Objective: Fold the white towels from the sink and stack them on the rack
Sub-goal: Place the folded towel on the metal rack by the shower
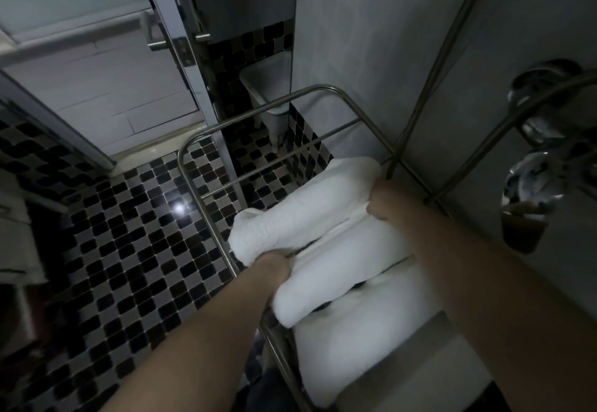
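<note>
Forearms: your left forearm (193, 347) and right forearm (484, 282) reach down and away from you, converging on the wall-mounted rack (179, 169).
Left hand: your left hand (273, 266) is curled over the near-left end of the top towel (323, 218), just inside the rack's outer rail. The fingertips are buried in the cloth.
Top towel: folded and white, it lies on the rack bars directly between your hands. Its long axis runs from near-left to far-right, from the outer rail toward the wall. It bulges into two soft rolls, so the fold looks loose.
Lower towel: a second folded towel (355, 340) lies on the rack closer to you, with the top towel's near edge seemingly overlapping it.
Right hand: your right hand (384, 201) pinches the towel's far-right end, close to the wall, with its fingers hidden under the fold.
Next move: your left hand is the nearer one. Squaring the towel likely means drawing both ends toward you, onto the lower towel.
</note>
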Demonstrator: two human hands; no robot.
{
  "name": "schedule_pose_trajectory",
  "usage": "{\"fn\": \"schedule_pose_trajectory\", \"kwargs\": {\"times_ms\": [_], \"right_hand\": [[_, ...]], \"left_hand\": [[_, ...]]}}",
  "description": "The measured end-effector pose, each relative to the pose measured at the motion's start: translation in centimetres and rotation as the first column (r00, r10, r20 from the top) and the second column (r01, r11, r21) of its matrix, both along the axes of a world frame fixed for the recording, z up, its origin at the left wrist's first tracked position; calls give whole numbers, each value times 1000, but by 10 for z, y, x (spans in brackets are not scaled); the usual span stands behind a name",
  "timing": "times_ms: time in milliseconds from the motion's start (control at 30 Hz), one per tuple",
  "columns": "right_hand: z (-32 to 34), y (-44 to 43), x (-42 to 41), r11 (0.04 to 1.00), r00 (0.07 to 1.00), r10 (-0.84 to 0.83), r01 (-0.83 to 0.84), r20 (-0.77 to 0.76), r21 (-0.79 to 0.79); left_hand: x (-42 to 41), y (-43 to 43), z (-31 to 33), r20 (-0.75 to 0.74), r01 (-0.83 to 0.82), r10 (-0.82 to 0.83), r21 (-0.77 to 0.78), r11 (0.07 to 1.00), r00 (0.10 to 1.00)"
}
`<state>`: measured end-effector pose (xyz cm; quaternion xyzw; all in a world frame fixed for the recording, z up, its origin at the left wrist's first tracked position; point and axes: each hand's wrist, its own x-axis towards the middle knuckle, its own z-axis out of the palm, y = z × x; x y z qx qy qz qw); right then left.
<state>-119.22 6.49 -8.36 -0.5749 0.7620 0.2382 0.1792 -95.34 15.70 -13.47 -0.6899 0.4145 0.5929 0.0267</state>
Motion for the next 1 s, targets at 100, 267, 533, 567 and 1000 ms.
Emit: {"fn": "schedule_pose_trajectory", "kwargs": {"times_ms": [100,267,533,567,1000], "right_hand": [[-3,6,0,997,995,71,-73,-75,-32],[4,8,-3,996,993,14,-24,-117,-88],[21,31,22,938,951,262,-291,-163,-188],[19,37,27,903,931,362,-363,-45,-230],[15,36,-24,995,993,90,-94,80,42]], "left_hand": [[0,0,0,45,-49,48,19,999,998],[6,-3,7,34,-31,30,21,999,999],[-13,0,38,28,312,-312,-194,930,950],[-18,5,43,66,348,-343,-255,902,937],[-5,43,34,297,629,-555,-334,702,777]]}}
